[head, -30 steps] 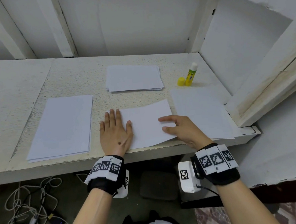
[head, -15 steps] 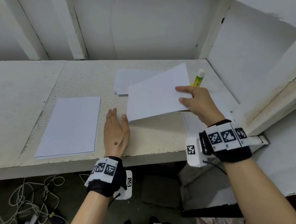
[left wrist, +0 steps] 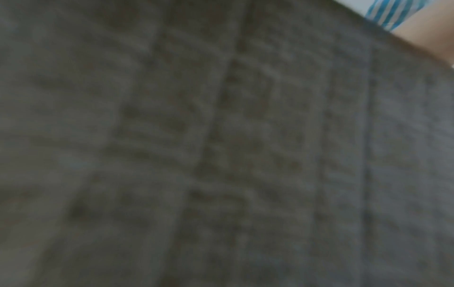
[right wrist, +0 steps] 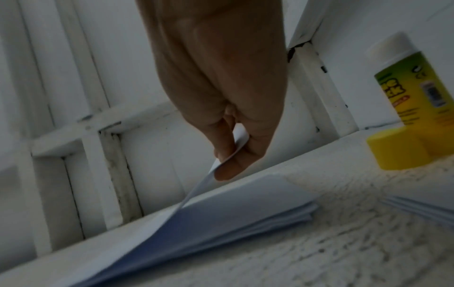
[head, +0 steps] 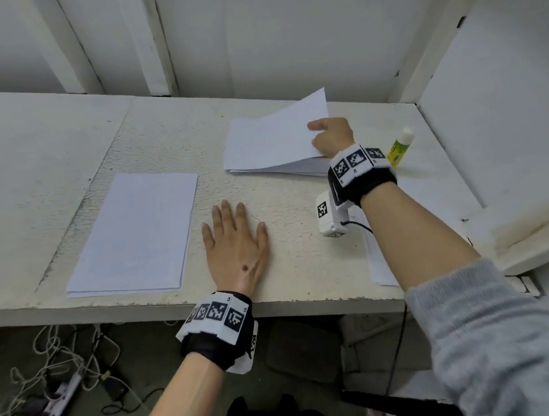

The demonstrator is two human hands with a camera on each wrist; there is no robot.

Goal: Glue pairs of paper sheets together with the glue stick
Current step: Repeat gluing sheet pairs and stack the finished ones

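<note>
Head view. Table (head: 303, 264): left hand (head: 235, 243) flat, fingers spread. Stack (head: 263, 163) under the grip. Sheet (head: 277, 133): light, limp, likely to slip; right hand (head: 331, 137) pinches its right edge. Glue stick (head: 400, 147) upright, right of the grip.

The glue stick (right wrist: 417, 93) label has big yellow letters ending in "CK", too blurry to read whole. A small "CE" mark sits above them.
</note>
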